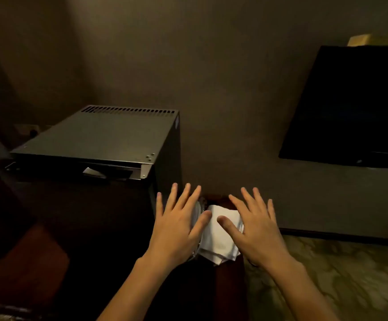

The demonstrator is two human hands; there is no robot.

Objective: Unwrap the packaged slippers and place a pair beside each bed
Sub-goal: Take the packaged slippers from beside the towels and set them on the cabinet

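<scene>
Reaching from the head view, the left hand (176,225) and right hand (255,230) hover with fingers spread, gripping nothing, over the white slipper bundle (220,242) tucked just right of the mini fridge (100,140). Unwrapping seems not yet begun; no bed shows. A dark television (355,105) stands well right of the mini fridge, patterned carpet (338,279) below.

The room is dim, lit warm and low. A plain, dull olive-brown wall (211,77) fills the far side. A grey metal box (100,133) with a row of vent slots along its back edge stands against it on dark wooden furniture (72,216). A black screen (355,105) leans at the right. Pale, marbled floor (338,274) shows low on the right.
</scene>
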